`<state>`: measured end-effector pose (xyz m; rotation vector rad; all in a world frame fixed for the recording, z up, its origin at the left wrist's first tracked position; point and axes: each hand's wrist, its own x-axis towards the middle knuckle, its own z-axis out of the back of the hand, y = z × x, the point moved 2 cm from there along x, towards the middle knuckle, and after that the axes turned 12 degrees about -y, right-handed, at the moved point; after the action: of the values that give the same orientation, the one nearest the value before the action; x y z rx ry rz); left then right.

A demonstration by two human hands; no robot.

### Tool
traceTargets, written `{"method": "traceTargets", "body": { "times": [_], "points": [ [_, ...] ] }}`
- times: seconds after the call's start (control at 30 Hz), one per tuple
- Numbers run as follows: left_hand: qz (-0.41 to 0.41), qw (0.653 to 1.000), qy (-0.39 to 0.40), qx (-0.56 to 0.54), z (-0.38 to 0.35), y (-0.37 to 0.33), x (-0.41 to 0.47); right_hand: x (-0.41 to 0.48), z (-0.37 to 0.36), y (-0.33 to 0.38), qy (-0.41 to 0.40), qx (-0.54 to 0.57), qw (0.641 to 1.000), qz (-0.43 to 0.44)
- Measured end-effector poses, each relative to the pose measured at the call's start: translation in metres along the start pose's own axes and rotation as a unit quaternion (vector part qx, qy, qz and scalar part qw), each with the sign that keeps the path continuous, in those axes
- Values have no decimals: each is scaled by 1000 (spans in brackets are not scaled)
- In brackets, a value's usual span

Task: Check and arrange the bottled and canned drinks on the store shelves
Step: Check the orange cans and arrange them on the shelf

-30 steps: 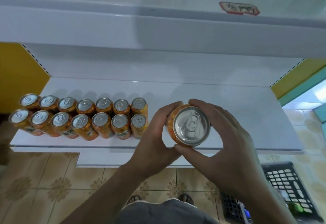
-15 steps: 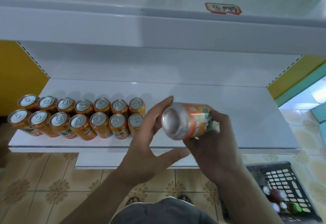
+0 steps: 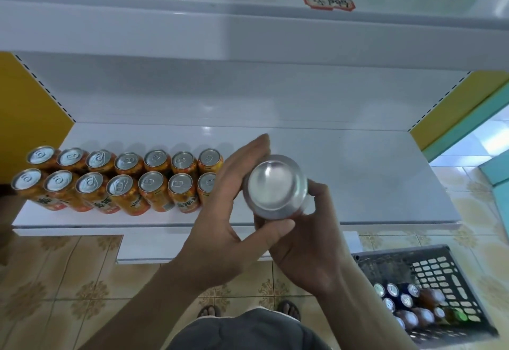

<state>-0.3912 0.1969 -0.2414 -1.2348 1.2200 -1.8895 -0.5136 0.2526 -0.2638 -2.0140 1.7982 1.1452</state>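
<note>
You hold a can [image 3: 275,186], silver base turned to the camera, over the front edge of the white shelf [image 3: 371,181]: your left hand [image 3: 220,234] clasps its left side between fingers and thumb, your right hand [image 3: 311,256] curls round it from below. Two rows of orange cans [image 3: 148,184] stand just left; open room runs right. A dark basket [image 3: 440,267] of drinks sits on the tiled floor [image 3: 55,281]

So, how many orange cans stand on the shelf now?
14. Seven in the back row, seven in the front row, on the left of the shelf. The left hand partly covers the last front can. The held can, gripped also by the right hand, is not counted.
</note>
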Motion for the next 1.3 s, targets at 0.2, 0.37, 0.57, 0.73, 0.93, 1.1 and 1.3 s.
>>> {"method": "traceTargets", "body": {
  "times": [0.2,0.37,0.57,0.73,0.93,1.1,1.3],
  "points": [
    [176,959,-101,-196,6,-5,8,-7,5,9,4,-233,918,321],
    [302,930,-106,-178,5,11,15,-18,1,21,22,-359,807,468],
    [248,940,-72,-222,6,6,17,-16,0,28,12,-380,815,437],
    [301,931,-78,-193,1,10,18,-16,2,33,11,-397,801,447],
    [381,874,-115,-280,-7,11,23,-18,-2,36,-5,-444,783,435],
    [472,832,-92,-276,-18,17,19,-17,-10,37,-20,-360,814,455],
    [297,943,-53,-142,-18,13,27,-18,-4,36,-110,-463,695,539]
  ]
}}
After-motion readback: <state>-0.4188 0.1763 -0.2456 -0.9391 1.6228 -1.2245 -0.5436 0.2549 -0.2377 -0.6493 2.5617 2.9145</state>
